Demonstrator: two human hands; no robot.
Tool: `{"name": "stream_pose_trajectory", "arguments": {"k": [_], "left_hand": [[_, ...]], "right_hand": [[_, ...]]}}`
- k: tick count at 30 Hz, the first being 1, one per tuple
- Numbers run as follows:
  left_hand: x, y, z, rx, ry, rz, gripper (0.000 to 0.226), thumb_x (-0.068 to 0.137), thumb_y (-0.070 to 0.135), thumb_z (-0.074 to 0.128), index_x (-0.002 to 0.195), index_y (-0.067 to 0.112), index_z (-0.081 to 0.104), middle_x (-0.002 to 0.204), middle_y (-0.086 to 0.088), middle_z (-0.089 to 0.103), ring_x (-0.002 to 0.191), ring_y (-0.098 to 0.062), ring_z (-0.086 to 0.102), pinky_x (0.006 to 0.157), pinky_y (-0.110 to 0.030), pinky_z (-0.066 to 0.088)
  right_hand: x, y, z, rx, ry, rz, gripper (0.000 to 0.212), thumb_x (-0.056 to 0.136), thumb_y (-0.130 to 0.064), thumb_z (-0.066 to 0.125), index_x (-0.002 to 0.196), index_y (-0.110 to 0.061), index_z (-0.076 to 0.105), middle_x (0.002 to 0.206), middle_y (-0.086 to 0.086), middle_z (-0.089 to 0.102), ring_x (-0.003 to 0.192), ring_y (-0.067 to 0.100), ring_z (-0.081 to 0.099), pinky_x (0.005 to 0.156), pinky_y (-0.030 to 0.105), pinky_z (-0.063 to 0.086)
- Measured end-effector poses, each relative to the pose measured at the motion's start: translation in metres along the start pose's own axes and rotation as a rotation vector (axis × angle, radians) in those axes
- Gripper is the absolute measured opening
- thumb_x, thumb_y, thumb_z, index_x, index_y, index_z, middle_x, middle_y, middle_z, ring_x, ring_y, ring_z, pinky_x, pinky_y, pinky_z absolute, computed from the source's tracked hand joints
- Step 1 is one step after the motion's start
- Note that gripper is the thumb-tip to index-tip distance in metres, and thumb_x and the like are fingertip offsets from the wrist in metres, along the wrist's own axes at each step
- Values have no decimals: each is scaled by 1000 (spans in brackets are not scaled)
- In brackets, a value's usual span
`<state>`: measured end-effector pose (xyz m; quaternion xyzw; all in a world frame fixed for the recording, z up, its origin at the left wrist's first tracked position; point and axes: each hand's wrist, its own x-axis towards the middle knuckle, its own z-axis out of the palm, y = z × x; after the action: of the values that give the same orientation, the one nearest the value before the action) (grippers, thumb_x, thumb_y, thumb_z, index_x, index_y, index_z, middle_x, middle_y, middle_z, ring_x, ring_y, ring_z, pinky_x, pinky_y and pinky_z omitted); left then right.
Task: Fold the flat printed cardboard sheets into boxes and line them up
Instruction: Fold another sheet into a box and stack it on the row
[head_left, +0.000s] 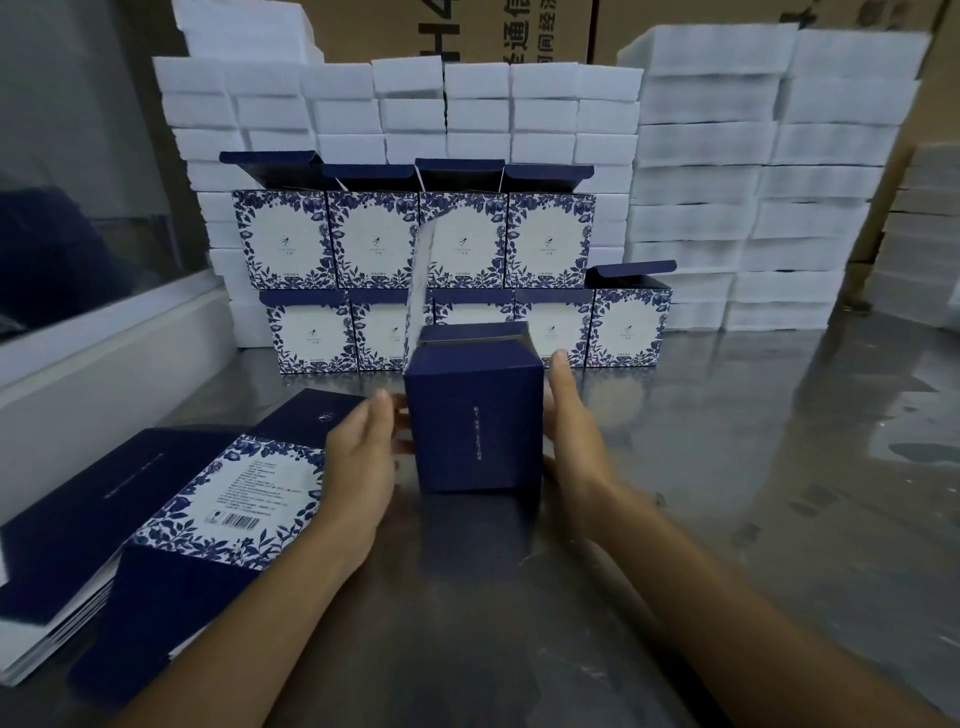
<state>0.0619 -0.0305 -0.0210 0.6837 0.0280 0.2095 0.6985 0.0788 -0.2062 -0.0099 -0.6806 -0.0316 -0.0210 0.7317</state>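
I have a dark navy blue cardboard box (475, 421) standing upright on the shiny grey metal table (753, 467), roughly in the middle of my view, with a line of small pale print running down the face toward me. My left hand (363, 467) is open, palm turned inward, with its fingertips against the box's left side, and my right hand (569, 431) is open in the same way, flat against the right side; neither closes around the box, they press it between them. The top of the box is unsealed, and one long pale lid flap (422, 291) stands up from its left rear corner, blurred. Just behind it stand the finished blue-and-white floral printed boxes (457, 244), touching side by side in two rows, one stacked on the other, most with their dark lids raised. To my left, near my left forearm, lies a stack of flat printed cardboard sheets (171, 514), the top one showing navy panels, a floral border and a barcode. Behind the finished rows and off to the right, white foam blocks (727, 208) are piled high, with brown cartons (441, 26) behind them.
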Motion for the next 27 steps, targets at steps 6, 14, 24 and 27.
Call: {"name": "stream_pose_trajectory", "arguments": {"k": [6,14,24,27], "left_hand": [[1,3,-4,-32,16,-29,47,78,61,60,112,30,59,113,7,67,110,-14,62,98,-43,51],[-4,0,-3,83,-56,69,85,56,73,72,130,39,47,115,9,60,101,-1,58,77,-19,46],[-9,6,3,51,-93,236,28,84,60,49,108,48,56,107,14,68,101,-4,64,90,-33,52],[-13,9,3,153,-79,339,14,93,49,46,106,50,52,95,36,63,89,16,58,73,-3,42]], "right_hand": [[-5,8,0,33,-83,-46,46,78,-73,51,95,-37,75,105,-16,76,99,2,71,88,28,54],[6,15,-10,-41,198,-175,28,96,-48,60,115,-29,55,108,-9,66,82,-14,64,62,9,49],[1,4,-1,120,29,-214,56,77,-85,36,111,-55,70,126,-21,67,121,2,61,112,35,37],[2,4,0,120,-18,-250,52,76,-87,38,103,-58,71,122,-19,70,118,4,63,112,38,39]]}}
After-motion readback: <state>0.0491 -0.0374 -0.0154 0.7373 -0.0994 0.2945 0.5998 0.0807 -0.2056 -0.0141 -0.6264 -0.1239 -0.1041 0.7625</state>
